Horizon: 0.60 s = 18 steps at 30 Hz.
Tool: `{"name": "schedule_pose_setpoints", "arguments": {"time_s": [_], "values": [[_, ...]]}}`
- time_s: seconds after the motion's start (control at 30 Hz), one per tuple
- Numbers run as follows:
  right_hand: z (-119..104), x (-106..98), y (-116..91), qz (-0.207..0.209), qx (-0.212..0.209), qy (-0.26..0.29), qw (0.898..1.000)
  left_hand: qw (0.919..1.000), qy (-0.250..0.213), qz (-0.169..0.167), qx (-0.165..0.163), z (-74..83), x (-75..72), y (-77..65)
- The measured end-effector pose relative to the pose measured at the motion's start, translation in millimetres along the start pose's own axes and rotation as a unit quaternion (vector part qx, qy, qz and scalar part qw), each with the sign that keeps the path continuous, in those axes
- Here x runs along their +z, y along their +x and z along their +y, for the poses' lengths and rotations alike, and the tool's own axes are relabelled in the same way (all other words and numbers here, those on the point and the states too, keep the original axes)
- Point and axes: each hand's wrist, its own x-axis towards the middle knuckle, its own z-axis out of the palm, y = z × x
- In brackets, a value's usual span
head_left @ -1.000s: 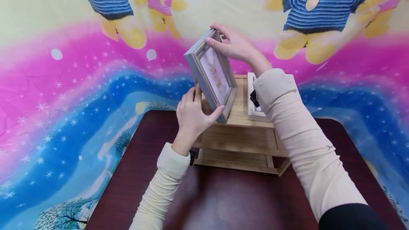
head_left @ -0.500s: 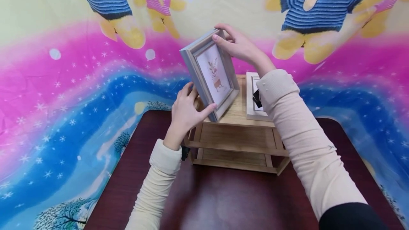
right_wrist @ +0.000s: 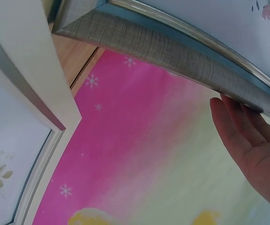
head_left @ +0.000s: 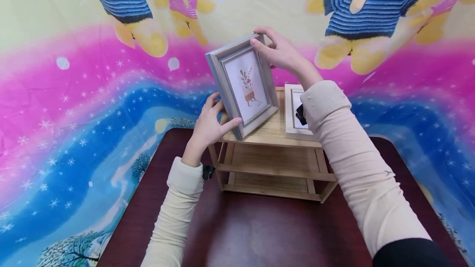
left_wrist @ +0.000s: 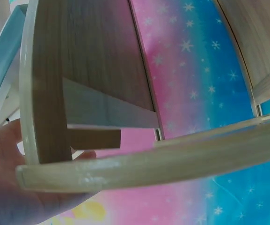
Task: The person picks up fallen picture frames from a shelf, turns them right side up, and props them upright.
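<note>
A greyish wood picture frame with a plant drawing leans back over the top board of a small wooden shelf. My right hand grips its upper right corner, thumb in front; in the right wrist view the fingers reach behind the border. At the lower left corner my left hand holds the frame, thumb on the front edge, fingers along the far side. In the left wrist view, shelf bars partly cover that hand.
A white picture frame lies on the shelf's right part, partly hidden by my right sleeve. Beneath the shelf is a dark red table. A cartoon-printed cloth hangs behind.
The greyish frame has turned to face me more, and its lower left corner has swung left. My left hand moved left with it; my right hand shifted slightly right.
</note>
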Motion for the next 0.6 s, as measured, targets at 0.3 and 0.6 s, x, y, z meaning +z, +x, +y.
{"name": "schedule_pose_setpoints", "arguments": {"time_s": [0.3,0.6], "values": [[-2,-5,-6,0.002,0.017,-0.027,0.999,0.9983,-0.048,-0.026,0.018,-6.4,-4.1,6.3],[0,-10,-9,-0.005,0.021,-0.035,0.999,0.9948,-0.088,-0.045,0.026,-11.9,-6.8,15.3]]}}
